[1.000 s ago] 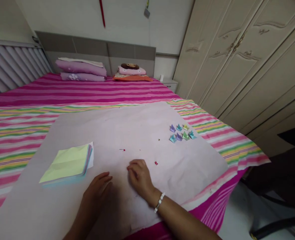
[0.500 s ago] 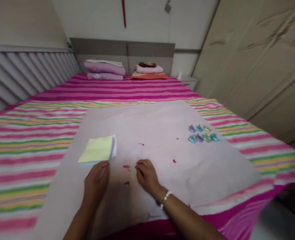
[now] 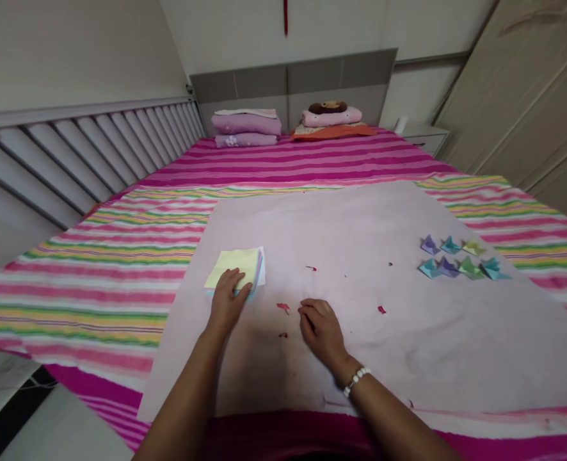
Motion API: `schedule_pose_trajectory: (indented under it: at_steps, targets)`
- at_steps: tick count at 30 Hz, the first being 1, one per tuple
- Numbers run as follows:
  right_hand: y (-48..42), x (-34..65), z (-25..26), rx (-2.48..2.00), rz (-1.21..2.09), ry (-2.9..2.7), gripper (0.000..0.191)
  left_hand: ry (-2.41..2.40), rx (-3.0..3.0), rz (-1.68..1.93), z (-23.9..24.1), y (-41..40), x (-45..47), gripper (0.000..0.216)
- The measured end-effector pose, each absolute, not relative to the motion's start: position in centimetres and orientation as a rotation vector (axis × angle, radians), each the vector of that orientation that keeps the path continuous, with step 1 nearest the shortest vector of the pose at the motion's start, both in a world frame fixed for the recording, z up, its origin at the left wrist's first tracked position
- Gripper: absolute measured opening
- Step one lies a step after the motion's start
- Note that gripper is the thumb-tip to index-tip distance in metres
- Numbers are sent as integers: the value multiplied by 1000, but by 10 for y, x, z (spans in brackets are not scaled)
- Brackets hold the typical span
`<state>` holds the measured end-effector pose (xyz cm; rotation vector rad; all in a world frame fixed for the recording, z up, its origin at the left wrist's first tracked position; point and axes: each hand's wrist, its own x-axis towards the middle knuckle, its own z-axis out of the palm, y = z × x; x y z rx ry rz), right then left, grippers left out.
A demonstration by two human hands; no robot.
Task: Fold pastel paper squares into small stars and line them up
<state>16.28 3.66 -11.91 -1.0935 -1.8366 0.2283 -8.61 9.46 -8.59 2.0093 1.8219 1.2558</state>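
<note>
While the left hand (image 3: 226, 299) lies palm-down, fingers stretched over the near edge of the pastel paper stack (image 3: 241, 262), the right hand (image 3: 320, 328) rests loosely curled and empty on the pale sheet (image 3: 360, 218); the stack sits at ten o'clock from it; folded paper shapes (image 3: 456, 259) lie well apart at two o'clock.

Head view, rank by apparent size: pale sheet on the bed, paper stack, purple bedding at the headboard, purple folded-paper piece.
1. Pale sheet, by far the largest.
2-3. Paper stack and purple bedding look alike; the bedding lies much farther from the camera, so I won't rank them.
4. Purple folded-paper piece, the smallest.
</note>
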Motion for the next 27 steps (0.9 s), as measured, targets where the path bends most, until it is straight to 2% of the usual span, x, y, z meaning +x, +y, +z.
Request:
schedule_pose_trajectory:
  at_steps: [5, 13, 18, 27]
  targets:
    - [36, 162, -119, -1102, 216, -1848, 18, 1935, 1931, 1113, -89, 99, -87, 48]
    - [37, 160, -112, -1155, 285, -1832, 17, 1960, 1799, 1087, -95, 98, -92, 59]
    - [56, 145, -92, -1183, 344, -1916, 19, 1930, 1845, 1153, -100, 94, -92, 55]
    - [97, 102, -78, -1134, 335, -2202, 37, 1869, 1972, 1246, -112, 94, -91, 42]
